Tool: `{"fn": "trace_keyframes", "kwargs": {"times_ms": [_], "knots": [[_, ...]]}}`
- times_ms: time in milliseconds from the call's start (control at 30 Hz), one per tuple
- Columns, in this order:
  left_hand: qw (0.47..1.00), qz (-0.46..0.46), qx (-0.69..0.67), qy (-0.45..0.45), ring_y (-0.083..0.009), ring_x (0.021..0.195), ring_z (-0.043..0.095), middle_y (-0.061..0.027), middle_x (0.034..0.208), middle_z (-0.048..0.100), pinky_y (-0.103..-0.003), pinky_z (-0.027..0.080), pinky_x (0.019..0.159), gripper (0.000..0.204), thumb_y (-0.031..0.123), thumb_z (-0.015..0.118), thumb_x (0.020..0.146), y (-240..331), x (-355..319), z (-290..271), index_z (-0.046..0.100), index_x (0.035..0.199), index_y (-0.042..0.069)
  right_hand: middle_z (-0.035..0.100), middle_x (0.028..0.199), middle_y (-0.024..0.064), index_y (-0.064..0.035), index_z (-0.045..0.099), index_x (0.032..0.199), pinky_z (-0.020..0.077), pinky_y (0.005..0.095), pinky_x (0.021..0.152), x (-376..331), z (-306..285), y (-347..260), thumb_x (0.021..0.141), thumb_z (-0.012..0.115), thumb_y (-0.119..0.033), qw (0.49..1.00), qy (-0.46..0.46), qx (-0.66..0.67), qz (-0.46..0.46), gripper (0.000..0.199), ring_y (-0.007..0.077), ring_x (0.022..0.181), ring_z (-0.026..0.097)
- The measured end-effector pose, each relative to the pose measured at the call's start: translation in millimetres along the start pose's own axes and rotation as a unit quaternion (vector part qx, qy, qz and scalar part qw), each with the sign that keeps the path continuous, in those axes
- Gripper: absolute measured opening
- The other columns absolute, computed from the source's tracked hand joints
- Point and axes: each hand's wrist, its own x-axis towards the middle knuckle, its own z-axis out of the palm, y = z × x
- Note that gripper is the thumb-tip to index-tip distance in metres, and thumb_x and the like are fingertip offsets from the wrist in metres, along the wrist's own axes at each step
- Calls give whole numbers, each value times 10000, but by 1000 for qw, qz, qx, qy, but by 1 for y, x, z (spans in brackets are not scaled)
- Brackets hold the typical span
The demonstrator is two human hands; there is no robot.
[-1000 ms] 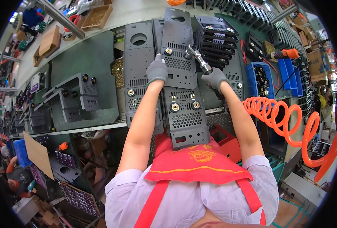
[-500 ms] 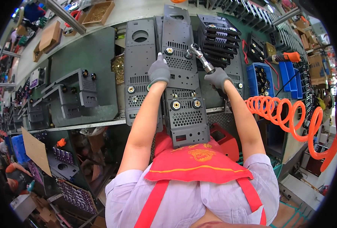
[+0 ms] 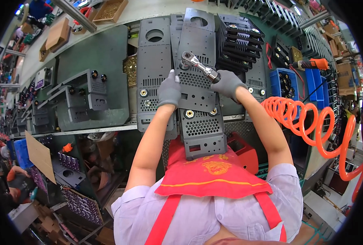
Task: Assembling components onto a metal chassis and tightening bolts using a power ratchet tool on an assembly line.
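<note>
Head view, looking down: the right hand (image 3: 227,83), in a grey knit glove, is closed around the handle of a silver metal ratchet wrench (image 3: 199,66). The wrench's long axis runs diagonally, from the gripped handle at lower right up and away to its round head at upper left, and that head sits on the long dark grey perforated metal panel (image 3: 198,96) lying lengthwise in front of the person on the green counter (image 3: 91,53). The left hand (image 3: 169,90), also in a grey glove, presses flat with spread fingers on the left edge of the same panel, just below and to the left of the wrench head, gripping nothing. So the wrench head lies between the two hands, a little nearer the left one, while only the right hand holds the tool.

A second flat grey panel (image 3: 153,61) lies just beside the first on its left. A stack of black finned metal parts (image 3: 240,41) stands to the right, with blue plastic bins (image 3: 285,83) and a coiled orange air hose (image 3: 312,122) farther right.
</note>
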Motion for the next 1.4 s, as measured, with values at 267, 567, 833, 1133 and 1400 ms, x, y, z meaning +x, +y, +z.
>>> {"fn": "trace_keyframes", "kwargs": {"times_ms": [267, 567, 833, 1133, 1400], "knots": [[999, 8, -30, 25, -391, 946, 629, -215, 1001, 661, -488, 489, 820, 419, 353, 417, 969, -3, -2, 3, 514, 1323, 150, 672, 964, 220, -17, 657, 998, 503, 374, 815, 6, 6, -3, 698, 666, -289, 998, -16, -23, 49, 406, 359, 915, 650], [996, -1, -75, 49, -413, 936, 620, -235, 1005, 652, -498, 482, 808, 412, 343, 438, 961, 0, -7, 10, 537, 1276, 97, 671, 949, 233, -14, 662, 992, 507, 384, 809, 4, 10, 1, 712, 657, -294, 998, 4, -45, 47, 396, 370, 910, 651], [996, 5, -72, 47, -414, 921, 621, -234, 982, 654, -500, 483, 799, 404, 327, 427, 967, -2, -8, 12, 540, 1272, 89, 672, 907, 237, -16, 676, 959, 510, 389, 794, 2, 15, -2, 713, 648, -284, 998, 2, -25, 49, 365, 374, 887, 656], [995, 21, -73, 64, -415, 937, 619, -235, 984, 655, -494, 482, 820, 395, 332, 434, 965, -3, -5, 13, 567, 1242, 84, 671, 900, 243, -19, 680, 948, 512, 388, 785, 3, 11, -3, 709, 639, -275, 998, 15, -47, 38, 352, 384, 867, 656], [967, 101, -201, 120, -393, 1021, 614, -260, 1077, 634, -403, 479, 872, 388, 271, 498, 951, -13, -17, -48, 588, 1197, -16, 574, 672, 35, -27, 586, 919, 444, 282, 504, -38, -14, -1, 714, 707, -192, 978, -23, 204, -33, 290, 116, 525, 538]]}}
